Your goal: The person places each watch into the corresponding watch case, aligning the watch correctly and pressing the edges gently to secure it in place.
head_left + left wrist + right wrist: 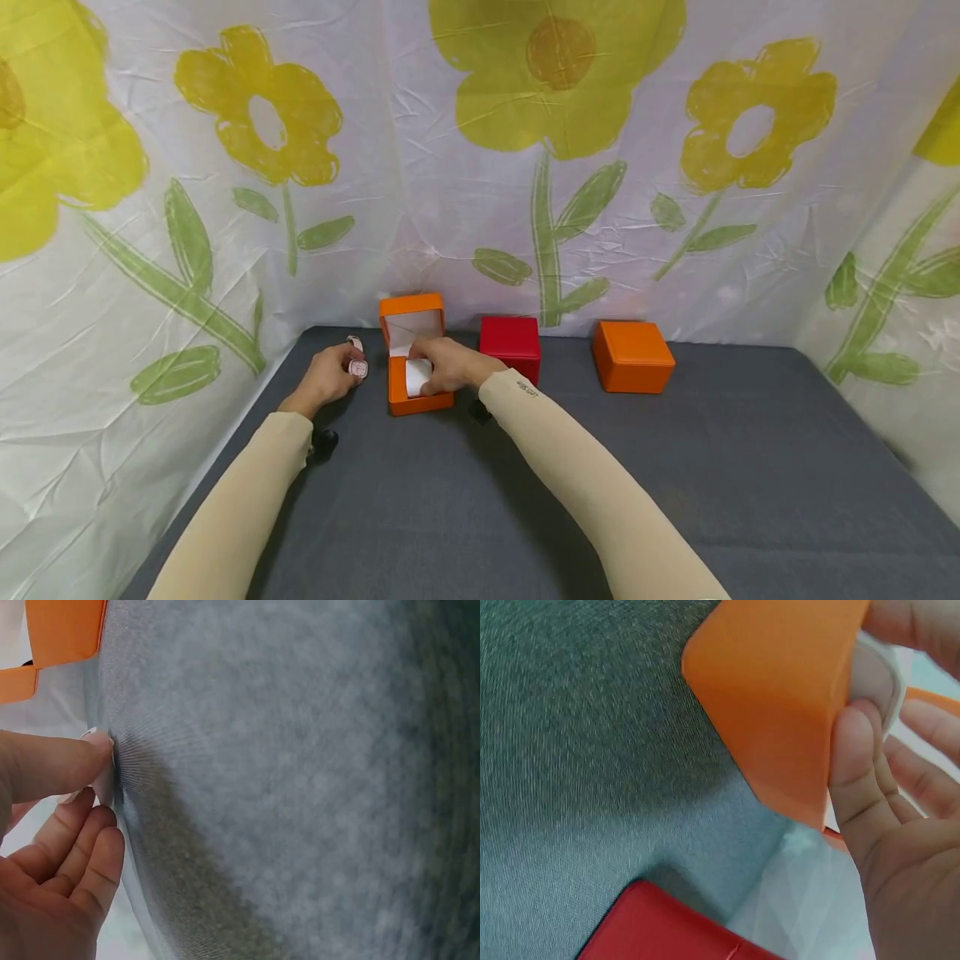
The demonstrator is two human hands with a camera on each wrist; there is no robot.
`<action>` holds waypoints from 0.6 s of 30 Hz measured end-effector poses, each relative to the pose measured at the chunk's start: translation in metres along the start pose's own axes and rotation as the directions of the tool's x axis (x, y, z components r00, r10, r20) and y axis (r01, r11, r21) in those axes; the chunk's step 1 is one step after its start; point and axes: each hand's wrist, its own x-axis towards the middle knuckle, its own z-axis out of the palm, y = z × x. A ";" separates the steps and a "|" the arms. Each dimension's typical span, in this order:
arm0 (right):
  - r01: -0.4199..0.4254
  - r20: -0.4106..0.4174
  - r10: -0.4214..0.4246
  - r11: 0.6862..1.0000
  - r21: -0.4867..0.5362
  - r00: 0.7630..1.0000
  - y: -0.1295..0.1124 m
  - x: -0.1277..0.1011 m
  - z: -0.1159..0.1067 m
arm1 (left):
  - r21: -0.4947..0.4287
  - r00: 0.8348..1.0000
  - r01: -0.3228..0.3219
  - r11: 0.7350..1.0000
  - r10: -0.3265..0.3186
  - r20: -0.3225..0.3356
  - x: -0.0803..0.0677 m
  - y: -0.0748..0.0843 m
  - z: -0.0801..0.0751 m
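Observation:
At the table's far left, my left hand point(324, 380) pinches a watch point(358, 367) with a pale, squarish face and a light strap. The left wrist view shows thumb and fingers meeting around it, low against the tablecloth; most of the watch is hidden there. Just to the right stands an orange watch box point(422, 407), its lid point(412, 303) raised. My right hand point(448, 367) reaches into this box and grips the white watch cushion point(417, 377). In the right wrist view, the thumb presses on the cushion's end point(875, 679), which shows above the orange wall.
A closed red box point(510, 343) stands right of the open one, partly behind my right forearm. Farther right sits a closed orange box point(633, 358). Behind the grey tablecloth point(720, 467) hangs a white curtain point(390, 183) with yellow flowers.

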 end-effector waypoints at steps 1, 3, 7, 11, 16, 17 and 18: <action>0.007 -0.006 -0.007 1.000 0.008 1.000 0.000 -0.001 0.000 | -0.005 1.000 0.003 1.000 -0.003 0.001 0.000 0.001 0.000; 0.022 -0.016 -0.022 0.999 0.026 1.000 0.001 -0.003 -0.001 | -0.005 1.000 0.006 1.000 -0.006 0.002 -0.001 0.002 0.000; 0.044 -0.029 -0.042 0.997 0.060 0.999 0.001 -0.009 -0.003 | -0.012 1.000 -0.005 1.000 0.006 0.005 -0.004 0.006 -0.002; 0.064 -0.039 -0.061 0.994 0.088 0.997 0.003 -0.012 -0.004 | -0.040 1.000 -0.028 0.999 0.027 -0.010 -0.010 0.013 -0.005; 0.104 -0.059 -0.098 0.987 0.122 0.993 0.004 -0.019 -0.006 | -0.101 0.998 -0.057 0.993 0.054 -0.029 -0.020 0.022 -0.006; 0.117 -0.065 -0.109 0.986 0.122 0.992 0.004 -0.021 -0.006 | -0.114 0.998 -0.060 0.992 0.057 -0.030 -0.023 0.023 -0.006; 0.127 -0.070 -0.119 0.985 0.120 0.990 0.003 -0.022 -0.006 | -0.126 0.998 -0.065 0.990 0.061 -0.034 -0.026 0.025 -0.006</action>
